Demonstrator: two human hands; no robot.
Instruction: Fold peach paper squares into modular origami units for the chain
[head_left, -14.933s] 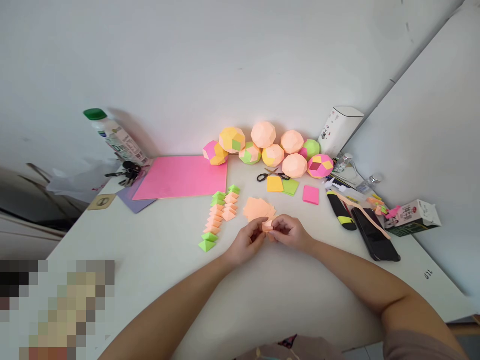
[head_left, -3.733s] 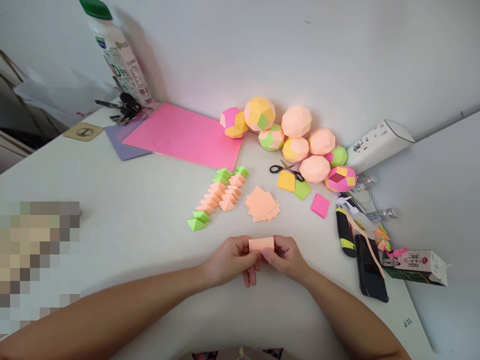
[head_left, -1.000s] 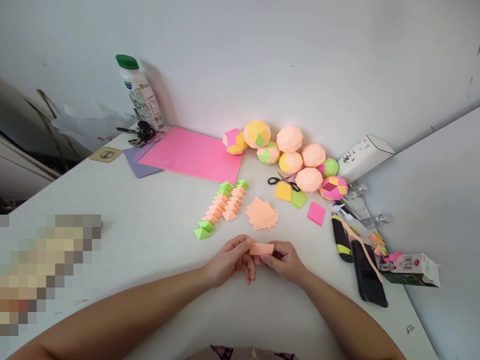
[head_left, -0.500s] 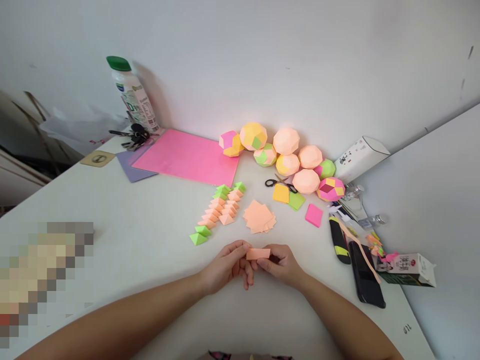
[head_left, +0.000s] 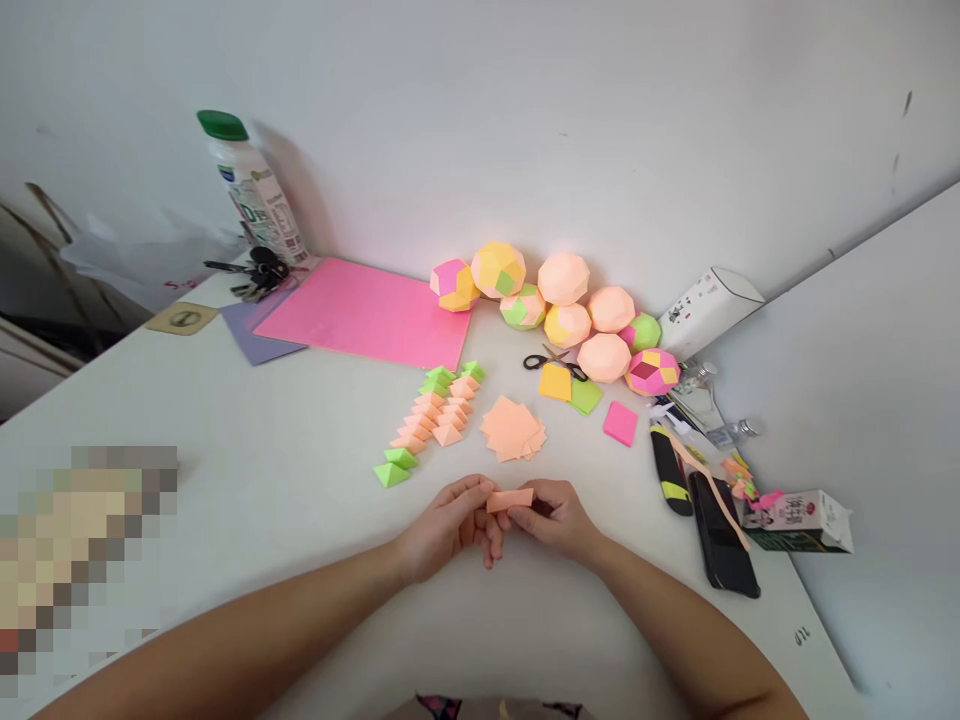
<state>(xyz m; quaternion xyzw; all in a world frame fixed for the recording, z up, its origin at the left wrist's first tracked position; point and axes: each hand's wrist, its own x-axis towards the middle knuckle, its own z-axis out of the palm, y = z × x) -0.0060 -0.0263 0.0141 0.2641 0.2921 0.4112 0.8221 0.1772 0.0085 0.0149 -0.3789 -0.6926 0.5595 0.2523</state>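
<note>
Between both hands is a small folded strip of peach paper (head_left: 511, 500), held over the table near me. My left hand (head_left: 454, 520) pinches its left end between thumb and fingers. The right end is gripped by my right hand (head_left: 553, 518), its thumb across the lower edge. Just beyond lies a loose stack of peach paper squares (head_left: 513, 430). To its left, folded peach paper units (head_left: 429, 405) and green ones (head_left: 392, 474) lie in two overlapping rows.
Faceted paper balls (head_left: 564, 278) cluster at the wall, with scissors (head_left: 555, 364) and yellow, green and pink note pads (head_left: 620, 423) before them. A phone (head_left: 722, 535), a cutter (head_left: 670, 470) and a carton (head_left: 806, 522) lie right. Back left: a pink sheet (head_left: 360, 313), keys (head_left: 264, 270), a bottle (head_left: 259, 195).
The peach strip now tilts slightly, its right end higher. Both hands keep their hold on it. The whole view has shifted a little, so things appear slightly further left.
</note>
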